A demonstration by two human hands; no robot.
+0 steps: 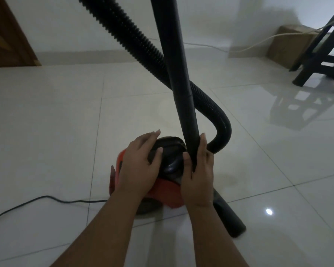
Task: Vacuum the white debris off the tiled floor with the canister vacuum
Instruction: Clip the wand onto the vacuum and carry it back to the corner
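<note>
A red canister vacuum (162, 191) with a black top (169, 149) sits on the glossy tiled floor (46, 122). My left hand (141, 164) rests on the black top, fingers fairly straight and thumb laid across it. My right hand (198, 174) holds the black rigid tube (181, 83) between thumb and fingers, low down beside the canister. The tube's lower end (231, 220) lies on the floor at the right. A ribbed black hose (135, 43) loops behind the tube and curves back toward the canister. No white debris shows on the tiles.
A black power cord (37, 200) trails left across the floor. A brown door (6, 35) stands at far left. At far right are a black plastic chair (322, 51), a cardboard box (289, 45) and a white cable (258, 43) along the wall.
</note>
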